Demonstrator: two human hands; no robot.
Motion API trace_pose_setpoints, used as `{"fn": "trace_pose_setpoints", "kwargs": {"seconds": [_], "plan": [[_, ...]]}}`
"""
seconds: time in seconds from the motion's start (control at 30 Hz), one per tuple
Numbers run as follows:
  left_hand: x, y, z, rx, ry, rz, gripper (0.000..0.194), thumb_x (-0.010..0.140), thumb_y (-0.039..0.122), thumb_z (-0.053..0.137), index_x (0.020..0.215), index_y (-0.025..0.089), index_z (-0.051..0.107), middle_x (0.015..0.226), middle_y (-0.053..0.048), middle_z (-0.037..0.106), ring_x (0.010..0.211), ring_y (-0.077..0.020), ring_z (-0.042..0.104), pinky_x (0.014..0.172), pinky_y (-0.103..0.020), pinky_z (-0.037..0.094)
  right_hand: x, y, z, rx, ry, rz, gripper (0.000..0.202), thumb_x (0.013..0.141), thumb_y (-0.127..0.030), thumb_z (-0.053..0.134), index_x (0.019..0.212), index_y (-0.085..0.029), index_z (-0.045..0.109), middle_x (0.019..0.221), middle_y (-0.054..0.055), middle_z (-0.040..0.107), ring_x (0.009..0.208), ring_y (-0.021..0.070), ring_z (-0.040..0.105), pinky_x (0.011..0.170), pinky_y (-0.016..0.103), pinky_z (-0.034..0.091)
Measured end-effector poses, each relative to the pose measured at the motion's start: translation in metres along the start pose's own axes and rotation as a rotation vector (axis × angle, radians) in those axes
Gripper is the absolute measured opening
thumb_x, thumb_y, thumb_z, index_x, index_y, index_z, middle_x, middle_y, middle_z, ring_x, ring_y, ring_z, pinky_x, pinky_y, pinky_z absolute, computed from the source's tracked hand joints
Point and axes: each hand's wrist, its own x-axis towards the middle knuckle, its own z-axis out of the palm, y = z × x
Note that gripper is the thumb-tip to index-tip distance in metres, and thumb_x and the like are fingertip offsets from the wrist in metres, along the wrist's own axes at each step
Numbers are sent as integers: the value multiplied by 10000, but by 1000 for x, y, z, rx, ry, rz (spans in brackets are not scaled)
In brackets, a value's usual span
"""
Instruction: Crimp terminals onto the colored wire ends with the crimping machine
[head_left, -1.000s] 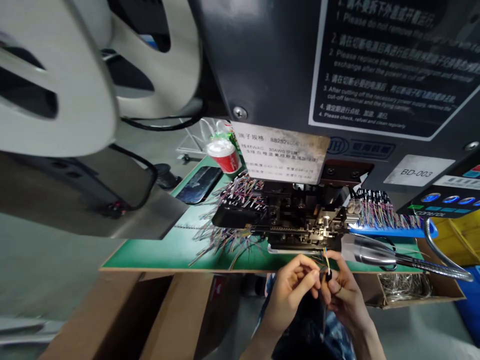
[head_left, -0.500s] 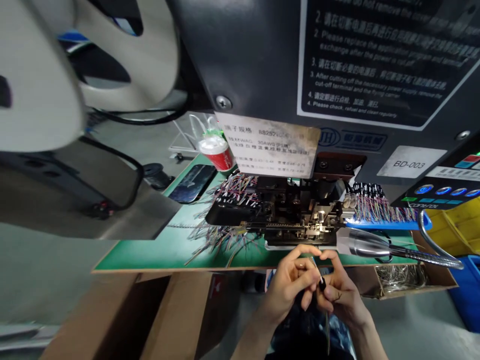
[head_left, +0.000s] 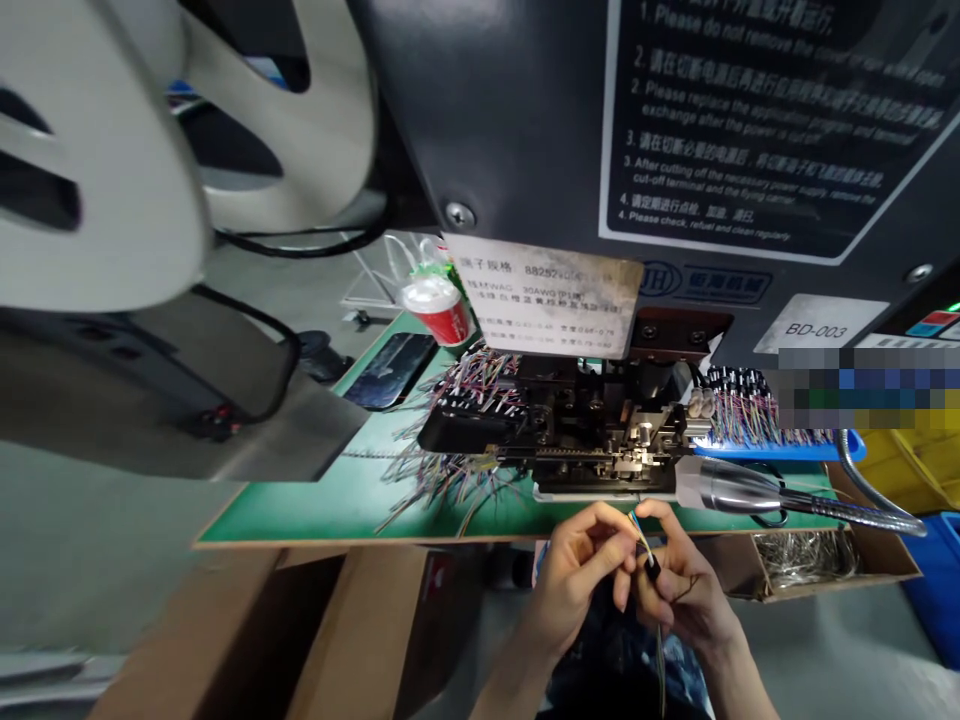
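Observation:
My right hand (head_left: 681,575) grips a thin multi-wire cable (head_left: 661,660) at a black sleeve (head_left: 652,568); the rest of it hangs down below. Out of the sleeve's top fan several fine coloured wires (head_left: 640,530), blue and yellow among them. My left hand (head_left: 589,560) is closed, thumb and forefinger pinched at these wires from the left side. Both hands are just in front of the green table edge, below the lit metal tooling of a terminal crimping machine (head_left: 634,455). What the other left fingers touch is hidden.
A work lamp (head_left: 720,485) on a bendy neck juts in at right. Bundles of coloured wires (head_left: 450,480) lie left of the machine, by a phone (head_left: 394,370) and a red cup (head_left: 442,312). A blue tray (head_left: 795,448) of cables and a scrap box (head_left: 806,560) stand right.
The coloured wires above the black sleeve now show more plainly between my hands. My fingers have shifted slightly; the whole view has moved a little.

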Motion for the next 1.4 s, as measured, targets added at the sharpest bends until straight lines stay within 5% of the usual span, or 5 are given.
{"fn": "trace_pose_setpoints", "kwargs": {"seconds": [0.23,0.5,0.73,0.97,1.4], "plan": [[0,-9,-7,116,-11,-40,497,750,584,904,732,150,662,591,26,610,399,-61,467,415,-179,342,1,0,-6,-79,37,-7,394,839,-503,864,997,-185,694,475,-65,523,450,105,445,412,162,253],[-4,-1,-14,271,-13,284,273,883,461,817,936,193,809,946,-78,684,909,-231,643,827,-307,522,-1,-5,-10,-184,69,41,396,875,-539,817,903,-159,710,522,-79,460,446,58,264,422,174,186],[0,1,-10,164,-49,159,231,813,389,838,752,174,778,887,-53,625,669,-156,540,670,-287,475,-1,-2,-9,-284,81,64,449,862,-589,805,894,-156,692,531,-70,480,444,65,261,419,192,193],[0,8,-3,154,63,135,177,710,300,834,651,178,720,846,-52,593,798,-205,528,737,-288,427,0,-1,3,-219,118,52,471,822,-551,865,1025,-219,599,555,-96,526,441,62,274,433,171,179],[-2,7,5,95,174,158,176,721,259,807,655,177,665,748,-3,530,728,-171,482,697,-264,410,-3,-2,9,-317,233,5,428,839,-507,856,901,-218,548,556,-72,609,450,74,394,439,158,234]]}}
